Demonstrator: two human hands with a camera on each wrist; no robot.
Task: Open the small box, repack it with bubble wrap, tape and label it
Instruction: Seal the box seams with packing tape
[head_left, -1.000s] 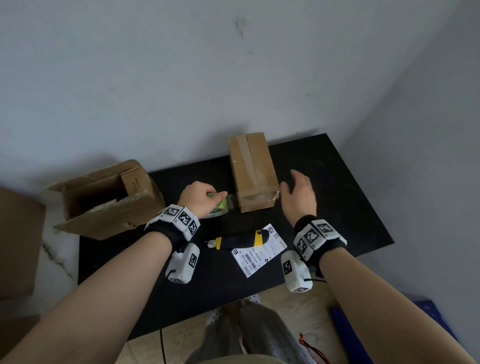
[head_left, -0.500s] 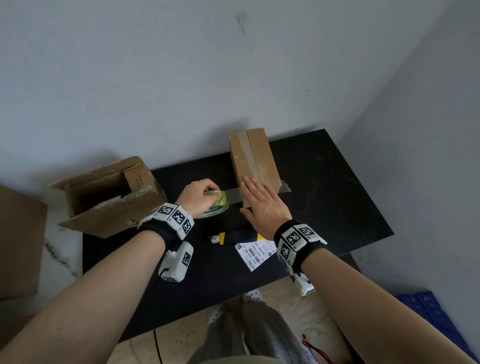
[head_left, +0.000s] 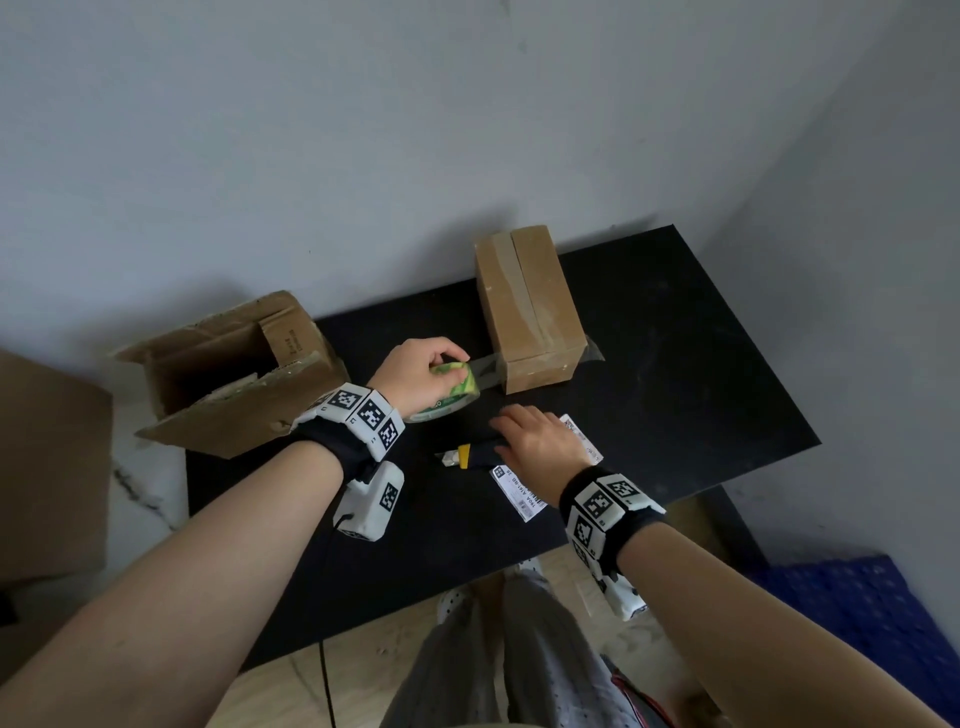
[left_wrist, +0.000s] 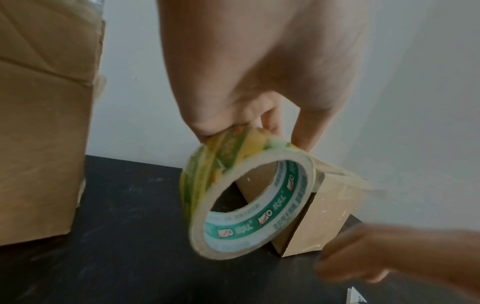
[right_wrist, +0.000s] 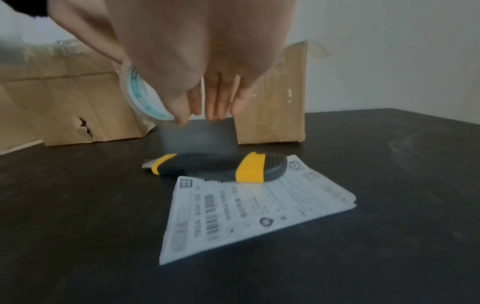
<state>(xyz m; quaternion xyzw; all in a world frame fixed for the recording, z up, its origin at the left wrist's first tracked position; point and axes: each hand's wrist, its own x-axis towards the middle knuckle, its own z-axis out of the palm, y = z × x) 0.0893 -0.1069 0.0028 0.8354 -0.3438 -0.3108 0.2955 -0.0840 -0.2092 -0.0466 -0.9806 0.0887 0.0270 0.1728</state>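
The small brown box (head_left: 527, 306) lies closed on the black table (head_left: 675, 374), with tape along its top seam. My left hand (head_left: 441, 364) grips the green and yellow tape roll (head_left: 447, 392) just left of the box's near end. A clear strip of tape (head_left: 485, 366) runs from the roll to that end. The left wrist view shows the tape roll (left_wrist: 249, 205) tilted before the small box (left_wrist: 324, 216). My right hand (head_left: 514, 428) hovers with straight fingers (right_wrist: 207, 92) over the yellow and black utility knife (right_wrist: 221, 166). The white shipping label (right_wrist: 254, 207) lies under the knife's rear end.
A larger open cardboard box (head_left: 234, 374) lies on its side at the table's left edge. A white wall stands right behind the table. Another brown carton (head_left: 47, 467) stands on the floor at far left, and a blue mat (head_left: 857, 623) lies at lower right.
My right hand has left the small box's near end and come back toward me, over the knife. My left hand still grips the roll beside the box.
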